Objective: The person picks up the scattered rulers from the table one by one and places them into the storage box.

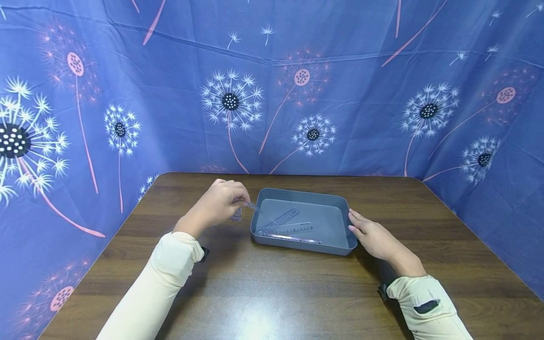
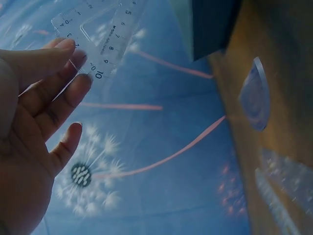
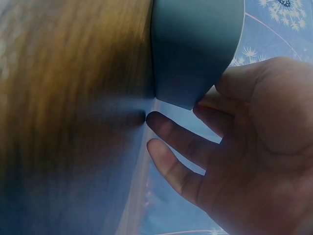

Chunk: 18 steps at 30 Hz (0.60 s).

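Observation:
My left hand (image 1: 223, 200) pinches a clear set square (image 2: 100, 41) between thumb and fingertips, held up near the left end of a grey-blue tray (image 1: 331, 200). Black numbers run along the set square's edges. Inside the tray, toward its left and front, lie clear rulers: a slanted one (image 1: 285, 217), a flatter one with dark marks (image 1: 299, 230) and a shiny strip (image 1: 293, 238). At the tray's right end, my right hand (image 1: 374, 236) touches the wall and rim with thumb and index fingertips. Its other fingers spread loosely below in the right wrist view.
Beneath my left hand, a rounded clear piece (image 2: 255, 95) and further clear plastic pieces (image 2: 288, 183) show against the brown wooden table (image 1: 255, 293). A blue cloth (image 1: 365, 108) with dandelion prints hangs behind the table and along both sides.

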Each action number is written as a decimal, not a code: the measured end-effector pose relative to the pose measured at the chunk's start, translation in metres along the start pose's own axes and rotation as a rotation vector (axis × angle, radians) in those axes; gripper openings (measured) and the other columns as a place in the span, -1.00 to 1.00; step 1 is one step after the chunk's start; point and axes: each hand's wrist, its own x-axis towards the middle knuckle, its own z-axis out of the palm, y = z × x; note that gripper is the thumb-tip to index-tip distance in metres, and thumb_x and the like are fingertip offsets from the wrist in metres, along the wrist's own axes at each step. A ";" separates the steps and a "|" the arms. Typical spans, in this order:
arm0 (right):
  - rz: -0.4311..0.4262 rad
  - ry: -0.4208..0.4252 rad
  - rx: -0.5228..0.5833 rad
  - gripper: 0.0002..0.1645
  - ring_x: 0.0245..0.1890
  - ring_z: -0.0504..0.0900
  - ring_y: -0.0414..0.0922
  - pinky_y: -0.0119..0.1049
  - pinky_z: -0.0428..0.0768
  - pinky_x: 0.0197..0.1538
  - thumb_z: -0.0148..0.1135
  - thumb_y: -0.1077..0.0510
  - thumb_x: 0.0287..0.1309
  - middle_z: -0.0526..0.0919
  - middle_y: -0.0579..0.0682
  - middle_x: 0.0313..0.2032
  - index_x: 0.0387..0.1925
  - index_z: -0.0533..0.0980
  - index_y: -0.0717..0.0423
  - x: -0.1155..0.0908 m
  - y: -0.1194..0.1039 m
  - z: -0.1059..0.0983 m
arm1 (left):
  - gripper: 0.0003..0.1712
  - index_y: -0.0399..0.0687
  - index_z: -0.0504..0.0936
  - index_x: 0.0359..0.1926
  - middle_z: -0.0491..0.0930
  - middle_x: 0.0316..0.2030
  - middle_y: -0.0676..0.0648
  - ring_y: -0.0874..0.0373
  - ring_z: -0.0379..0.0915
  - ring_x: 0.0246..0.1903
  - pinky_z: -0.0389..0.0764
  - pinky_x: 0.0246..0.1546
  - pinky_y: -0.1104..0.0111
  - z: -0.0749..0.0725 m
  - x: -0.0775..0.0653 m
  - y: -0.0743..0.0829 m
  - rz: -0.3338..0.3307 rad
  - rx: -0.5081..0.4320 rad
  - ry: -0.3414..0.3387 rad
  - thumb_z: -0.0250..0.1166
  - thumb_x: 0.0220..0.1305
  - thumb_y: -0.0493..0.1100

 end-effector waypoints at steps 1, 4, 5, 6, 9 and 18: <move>-0.004 0.003 -0.003 -0.41 0.43 0.15 0.29 0.25 0.14 0.37 -0.02 0.19 0.48 0.15 0.34 0.45 0.37 0.20 0.49 0.000 0.000 0.000 | -0.88 0.06 0.71 -0.38 0.67 -0.36 0.19 0.23 0.56 -0.29 0.41 -0.06 0.09 0.004 0.000 0.000 0.007 -0.004 -0.013 0.46 0.13 -0.27; -0.010 0.010 -0.005 -0.41 0.42 0.16 0.29 0.25 0.15 0.37 -0.01 0.19 0.48 0.16 0.34 0.44 0.37 0.21 0.49 0.000 -0.001 -0.001 | -0.88 0.05 0.72 -0.37 0.67 -0.35 0.19 0.24 0.55 -0.28 0.41 -0.09 0.13 0.015 0.001 0.002 0.021 -0.010 -0.043 0.46 0.13 -0.27; -0.015 0.013 -0.006 -0.41 0.42 0.16 0.29 0.24 0.16 0.37 -0.01 0.18 0.48 0.16 0.34 0.44 0.37 0.21 0.49 0.000 -0.001 -0.001 | -0.88 0.06 0.72 -0.37 0.68 -0.35 0.19 0.25 0.55 -0.28 0.41 -0.09 0.14 0.018 0.000 0.002 0.025 -0.006 -0.052 0.46 0.13 -0.28; -0.019 0.016 -0.007 -0.41 0.42 0.17 0.29 0.24 0.16 0.37 0.00 0.18 0.48 0.17 0.35 0.44 0.37 0.22 0.49 0.000 -0.002 -0.001 | -0.87 0.06 0.72 -0.37 0.68 -0.35 0.19 0.25 0.56 -0.27 0.42 -0.08 0.15 0.020 0.000 0.002 0.030 -0.002 -0.060 0.46 0.13 -0.28; -0.022 0.023 -0.009 -0.40 0.42 0.17 0.29 0.24 0.17 0.37 0.01 0.18 0.48 0.17 0.34 0.43 0.37 0.23 0.49 0.000 -0.003 -0.002 | -0.88 0.06 0.73 -0.36 0.69 -0.36 0.20 0.26 0.57 -0.26 0.43 -0.05 0.16 0.026 0.000 0.004 0.045 0.015 -0.089 0.45 0.13 -0.28; -0.018 0.030 -0.010 -0.41 0.41 0.19 0.29 0.24 0.17 0.36 0.01 0.18 0.47 0.18 0.34 0.43 0.36 0.24 0.49 -0.001 -0.001 0.000 | -0.84 0.01 0.73 -0.44 0.70 -0.42 0.18 0.31 0.60 -0.37 0.59 -0.16 0.32 0.044 0.000 0.009 0.113 -0.056 -0.174 0.43 0.09 -0.37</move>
